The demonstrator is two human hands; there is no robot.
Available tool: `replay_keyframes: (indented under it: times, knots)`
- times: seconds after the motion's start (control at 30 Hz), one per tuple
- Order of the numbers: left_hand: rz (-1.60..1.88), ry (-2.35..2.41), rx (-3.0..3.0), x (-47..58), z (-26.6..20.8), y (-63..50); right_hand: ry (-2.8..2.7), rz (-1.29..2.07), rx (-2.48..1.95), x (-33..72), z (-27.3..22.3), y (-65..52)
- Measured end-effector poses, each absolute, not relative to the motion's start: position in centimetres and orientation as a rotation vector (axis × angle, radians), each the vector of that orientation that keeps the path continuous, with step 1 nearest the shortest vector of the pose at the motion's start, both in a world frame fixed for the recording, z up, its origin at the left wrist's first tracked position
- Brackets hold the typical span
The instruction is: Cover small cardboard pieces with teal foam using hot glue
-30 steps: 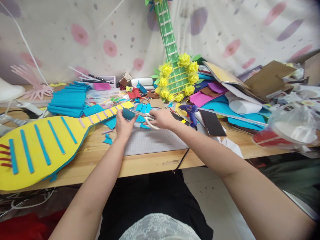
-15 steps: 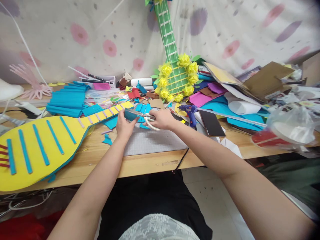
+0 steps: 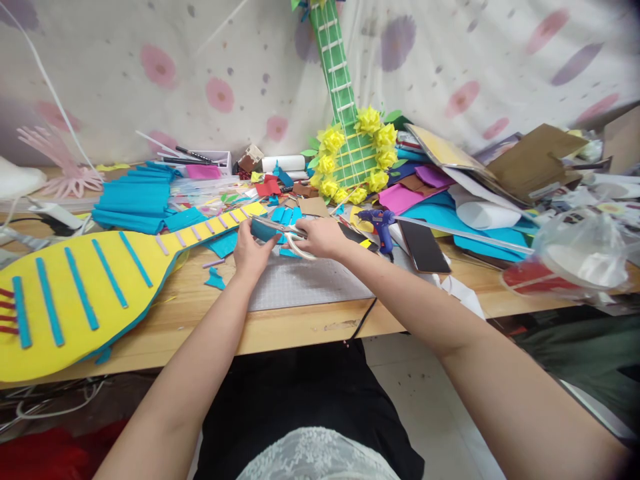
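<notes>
Your left hand (image 3: 253, 252) has its fingers clamped on a small dark-blue piece (image 3: 263, 231), held up over the far left part of the grey cutting mat (image 3: 315, 283). Your right hand (image 3: 320, 238) has its fingers closed round the white handles of the scissors (image 3: 299, 249), whose blades point left to that piece; at this size you can't quite tell whether they bite into it or lie along its top edge. Bright-blue scraps (image 3: 285, 216) lie just beyond the scissors. To your left, a yellow lute-shaped board (image 3: 100, 287) with blue bars lies on the table (image 3: 295, 328), its neck reaching near your left hand. Right of your right hand are a purple glue gun (image 3: 384, 235) and a dark phone (image 3: 424, 248). Behind, a green guitar shape (image 3: 346, 110) stands ringed with yellow flowers (image 3: 369, 121).
</notes>
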State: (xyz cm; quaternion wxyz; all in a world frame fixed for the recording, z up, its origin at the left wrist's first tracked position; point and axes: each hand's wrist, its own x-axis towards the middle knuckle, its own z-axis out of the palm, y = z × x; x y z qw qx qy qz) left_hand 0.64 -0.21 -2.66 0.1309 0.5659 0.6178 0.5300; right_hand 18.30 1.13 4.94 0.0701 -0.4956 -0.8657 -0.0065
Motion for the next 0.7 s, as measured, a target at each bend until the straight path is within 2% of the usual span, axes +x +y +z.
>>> replay_keyframes:
  times: [0.43,0.7]
  knots:
    - [1.496,1.807,1.613,0.67,-2.82,-0.1,-2.595,-0.045,-1.533,18.36,4.53,1.01]
    - [1.547,1.766,1.612,0.63,-2.67,-0.26,-2.486,0.05,-1.634,18.92,4.62,1.55]
